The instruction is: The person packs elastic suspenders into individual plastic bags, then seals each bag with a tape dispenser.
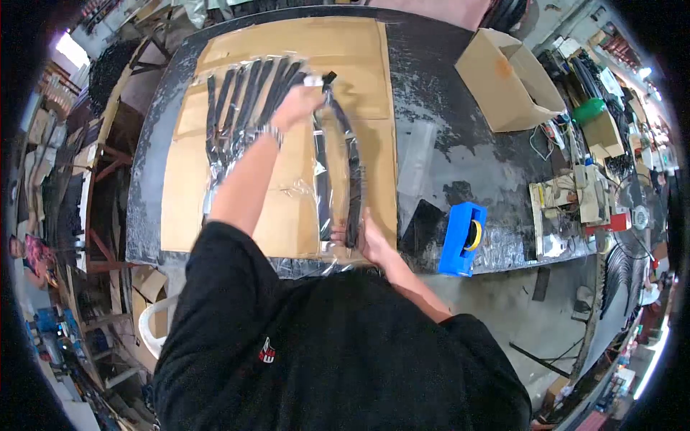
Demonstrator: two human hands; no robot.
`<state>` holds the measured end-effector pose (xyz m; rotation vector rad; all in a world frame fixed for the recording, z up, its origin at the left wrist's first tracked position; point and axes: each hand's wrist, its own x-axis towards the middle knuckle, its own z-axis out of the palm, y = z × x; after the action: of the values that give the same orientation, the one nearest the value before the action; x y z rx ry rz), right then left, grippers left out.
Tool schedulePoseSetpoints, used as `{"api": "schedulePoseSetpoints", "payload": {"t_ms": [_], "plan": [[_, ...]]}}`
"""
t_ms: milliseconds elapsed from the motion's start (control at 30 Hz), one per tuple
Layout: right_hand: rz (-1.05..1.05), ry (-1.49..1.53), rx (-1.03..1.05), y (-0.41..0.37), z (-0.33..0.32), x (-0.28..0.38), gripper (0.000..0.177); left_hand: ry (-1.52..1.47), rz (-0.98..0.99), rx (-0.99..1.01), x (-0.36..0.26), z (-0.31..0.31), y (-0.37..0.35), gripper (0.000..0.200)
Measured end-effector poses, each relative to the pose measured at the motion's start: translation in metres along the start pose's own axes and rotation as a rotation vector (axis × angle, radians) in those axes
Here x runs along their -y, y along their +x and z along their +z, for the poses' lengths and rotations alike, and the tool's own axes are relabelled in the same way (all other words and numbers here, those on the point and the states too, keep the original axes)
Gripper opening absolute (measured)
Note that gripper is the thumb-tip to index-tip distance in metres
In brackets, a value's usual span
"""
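A long black strip in clear plastic runs down the right part of the cardboard sheet. Its upper end is in my left hand, whose fingers are closed on it. Lower down, my right hand holds the strip's bottom end, with fingers around it. Just left of it lies another wrapped black strip. Several more wrapped black strips are fanned out on the left of the cardboard, partly under my left forearm.
A blue tape dispenser with yellow tape stands near the front edge of the black table. An open cardboard box is at the back right. Another person is at the far left.
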<state>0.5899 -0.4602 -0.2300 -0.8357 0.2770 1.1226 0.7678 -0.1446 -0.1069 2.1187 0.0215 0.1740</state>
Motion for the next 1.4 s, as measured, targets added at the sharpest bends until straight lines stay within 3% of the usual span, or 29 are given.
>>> {"api": "schedulePoseSetpoints", "payload": {"t_ms": [33, 67, 100, 167, 233, 300, 433, 533, 633, 733, 767, 867, 1000, 1200, 1300, 1367, 1400], "plan": [[0.007, -0.013, -0.037, 0.002, 0.002, 0.001, 0.063, 0.057, -0.183, -0.219, 0.014, 0.030, -0.047, 0.039], [0.030, -0.037, -0.077, -0.003, 0.007, 0.001, 0.050, 0.271, -0.208, -0.215, 0.058, 0.041, -0.067, 0.043], [0.007, -0.056, -0.118, -0.006, 0.011, -0.002, 0.044, 0.133, -0.287, -0.270, 0.038, 0.048, -0.105, 0.048], [-0.038, -0.106, -0.200, -0.006, 0.015, -0.002, 0.031, 0.292, -0.469, -0.171, 0.045, 0.066, -0.156, 0.053], [-0.046, -0.087, -0.198, 0.001, 0.010, -0.001, 0.028, 0.354, -0.622, 0.060, 0.002, 0.075, -0.197, 0.056], [-0.074, -0.071, -0.195, 0.002, 0.010, 0.006, 0.025, 0.336, -0.626, 0.148, -0.020, 0.089, -0.227, 0.054], [-0.127, -0.215, -0.288, 0.012, 0.004, 0.036, 0.026, 0.337, -0.613, 0.011, -0.019, 0.118, -0.254, 0.049], [-0.047, -0.767, -0.386, 0.005, -0.007, 0.052, 0.036, 0.194, -0.691, 0.015, -0.005, 0.117, -0.259, 0.045], [-0.044, -1.570, -0.688, -0.041, 0.034, 0.075, 0.044, 0.187, -0.596, -0.013, -0.011, 0.099, -0.269, 0.036], [-0.217, -1.706, -0.924, -0.052, 0.017, 0.058, 0.048, -0.525, -0.728, -0.120, 0.021, 0.095, -0.290, 0.026], [-0.260, -1.736, -0.908, -0.060, 0.020, 0.058, 0.041, -0.629, -0.873, -0.022, 0.010, 0.081, -0.292, 0.019], [-0.670, -1.711, -0.838, -0.067, 0.025, 0.049, 0.031, -1.125, -1.046, -0.012, 0.000, 0.067, -0.296, 0.016], [-0.402, -0.908, -0.278, -0.046, 0.035, 0.030, 0.036, -1.020, -0.984, 0.097, -0.003, 0.072, -0.301, 0.009], [-0.681, -1.393, -0.392, 0.042, 0.067, 0.065, 0.038, -0.818, -0.966, 0.052, 0.007, 0.078, -0.306, 0.006], [-0.763, -1.699, -0.435, 0.105, 0.088, 0.115, 0.036, -0.901, -0.903, 0.031, 0.004, 0.075, -0.315, 0.008], [-0.938, -1.794, -0.467, 0.154, 0.089, 0.138, 0.039, -0.915, -0.908, -0.007, 0.015, 0.077, -0.321, 0.010], [-0.986, -1.839, -0.476, 0.170, 0.094, 0.146, 0.036, -0.741, -0.932, 0.048, -0.001, 0.068, -0.316, 0.012]]}}
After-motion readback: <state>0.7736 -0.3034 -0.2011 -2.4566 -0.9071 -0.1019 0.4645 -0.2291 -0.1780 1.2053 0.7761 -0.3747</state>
